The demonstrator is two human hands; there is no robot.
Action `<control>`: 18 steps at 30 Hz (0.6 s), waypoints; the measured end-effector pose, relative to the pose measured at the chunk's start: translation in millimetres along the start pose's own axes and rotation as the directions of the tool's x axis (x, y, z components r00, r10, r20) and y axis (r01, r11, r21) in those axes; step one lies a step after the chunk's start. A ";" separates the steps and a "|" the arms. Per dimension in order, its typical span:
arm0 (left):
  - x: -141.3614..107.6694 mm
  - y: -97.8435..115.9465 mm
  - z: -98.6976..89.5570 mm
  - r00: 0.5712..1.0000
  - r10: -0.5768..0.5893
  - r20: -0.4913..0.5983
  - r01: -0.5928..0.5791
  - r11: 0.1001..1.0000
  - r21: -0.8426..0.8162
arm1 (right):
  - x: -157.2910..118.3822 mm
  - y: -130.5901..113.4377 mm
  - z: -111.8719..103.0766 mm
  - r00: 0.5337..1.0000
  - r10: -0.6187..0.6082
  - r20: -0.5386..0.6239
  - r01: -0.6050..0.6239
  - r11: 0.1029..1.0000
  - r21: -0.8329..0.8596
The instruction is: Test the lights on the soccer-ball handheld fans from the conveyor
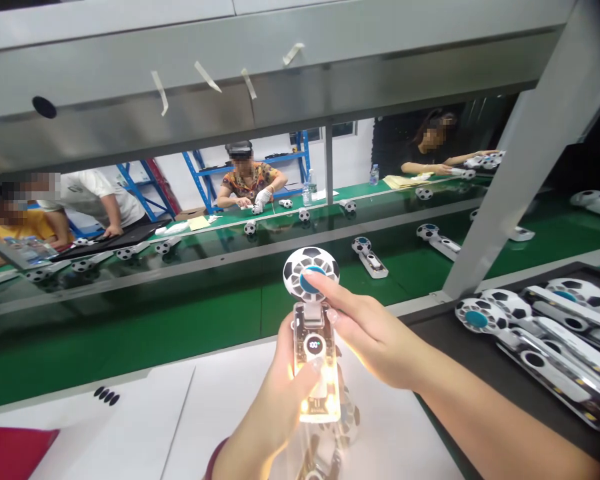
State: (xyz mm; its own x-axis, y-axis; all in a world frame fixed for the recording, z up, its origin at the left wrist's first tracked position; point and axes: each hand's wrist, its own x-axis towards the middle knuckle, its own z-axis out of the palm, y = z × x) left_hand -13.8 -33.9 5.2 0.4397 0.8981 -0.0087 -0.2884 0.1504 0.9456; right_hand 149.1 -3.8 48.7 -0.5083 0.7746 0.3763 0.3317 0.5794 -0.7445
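A handheld fan point(316, 393) with a football-patterned round head and a clear handle is held upright over the white worktop. My left hand point(280, 393) is closed around the handle, its thumb on the front below a small round display reading 100. The lower handle glows warm yellow. My right hand point(380, 333) has its index fingertip on the blue centre disc of the fan head; another fingertip is at the neck, and the remaining fingers are curled and partly hidden. Beneath the fan, a blurred fan-like shape point(325, 460) shows on the worktop; I cannot tell whether it is a reflection.
Several similar fans point(535, 333) lie in a black tray point(435, 340) at right. More stand along the green conveyor belt point(205, 333) ahead. Black oval stickers point(107, 396) and a red object point(15, 453) are at left. A metal post point(515, 180) rises at right. Co-workers sit across the belt.
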 end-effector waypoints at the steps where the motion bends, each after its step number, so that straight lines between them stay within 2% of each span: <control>1: -0.5 -0.2 -0.6 1.000 0.002 -0.002 -0.002 1.000 0.006 | 0.2 0.3 -0.2 1.000 -0.007 0.000 0.007 1.000 -0.003; 6: -2.0 -0.5 -3.1 1.000 -0.005 0.022 0.005 1.000 0.014 | 1.0 -0.8 -1.0 0.999 -0.032 -0.011 0.031 0.999 -0.036; 12: -1.2 2.0 -4.3 0.999 -0.032 -0.017 0.033 0.998 0.060 | -1.1 -2.9 -0.1 1.000 -0.010 -0.011 0.010 1.000 -0.029; 18: -2.3 -1.4 -2.9 0.998 -0.017 0.066 0.019 0.999 -0.028 | -0.4 -4.7 -1.3 1.000 0.023 0.016 -0.022 0.998 -0.054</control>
State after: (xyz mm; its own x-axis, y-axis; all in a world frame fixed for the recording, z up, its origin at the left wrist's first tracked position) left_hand -16.9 -34.9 3.0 0.4997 0.8662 -0.0038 -0.3039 0.1794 0.9356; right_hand 148.9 -6.5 52.7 -0.5133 0.7836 0.3499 0.3857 0.5748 -0.7217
